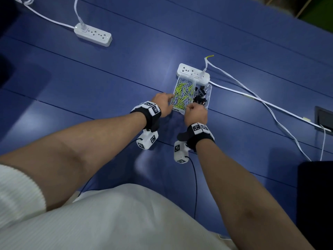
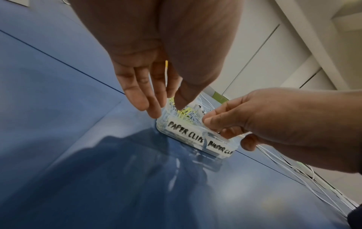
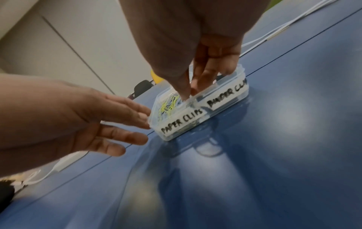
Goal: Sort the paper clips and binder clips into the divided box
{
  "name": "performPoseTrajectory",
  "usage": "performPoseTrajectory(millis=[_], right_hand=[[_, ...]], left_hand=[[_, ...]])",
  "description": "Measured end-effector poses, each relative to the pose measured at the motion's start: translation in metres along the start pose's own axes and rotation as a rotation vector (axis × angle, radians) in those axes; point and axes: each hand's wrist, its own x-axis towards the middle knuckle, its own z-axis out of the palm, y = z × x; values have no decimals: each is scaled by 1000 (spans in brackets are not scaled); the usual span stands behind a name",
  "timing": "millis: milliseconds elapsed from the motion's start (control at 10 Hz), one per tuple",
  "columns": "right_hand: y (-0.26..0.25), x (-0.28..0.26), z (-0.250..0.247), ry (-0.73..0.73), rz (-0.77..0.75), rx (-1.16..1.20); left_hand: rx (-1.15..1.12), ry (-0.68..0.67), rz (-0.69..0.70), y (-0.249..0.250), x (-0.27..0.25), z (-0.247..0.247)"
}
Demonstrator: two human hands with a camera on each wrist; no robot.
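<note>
A clear divided box [image 1: 209, 98] sits on the blue table, its near wall [image 2: 184, 131] labelled "PAPER CLIPS" and "BINDER CLIPS". Yellow and lilac paper clips [image 1: 182, 94] fill the left compartment. Black binder clips [image 1: 201, 95] lie in the right one. My left hand [image 1: 163, 103] has straight fingers [image 2: 152, 108] that touch the box's left wall. My right hand [image 1: 195, 112] is curled over the near rim by the divider. Its thumb [image 3: 183, 93] dips in on the paper clip side and its fingers [image 3: 207, 77] on the binder clip side, pinching there.
A white power strip [image 1: 193, 73] lies right behind the box, and white cables [image 1: 252, 98] run off to the right. A second power strip [image 1: 92, 34] lies at the far left. A dark block [image 1: 314, 195] stands at the right edge.
</note>
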Motion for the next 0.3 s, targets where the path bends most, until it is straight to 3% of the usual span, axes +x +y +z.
performPoseTrajectory(millis=[100,300], right_hand=[[5,-4,-3,-15,-8,55],[37,-22,-12,220,-121,176]], left_hand=[[13,-23,-9,-4,-1,-2],[21,-82,38,-8,-16,-11]])
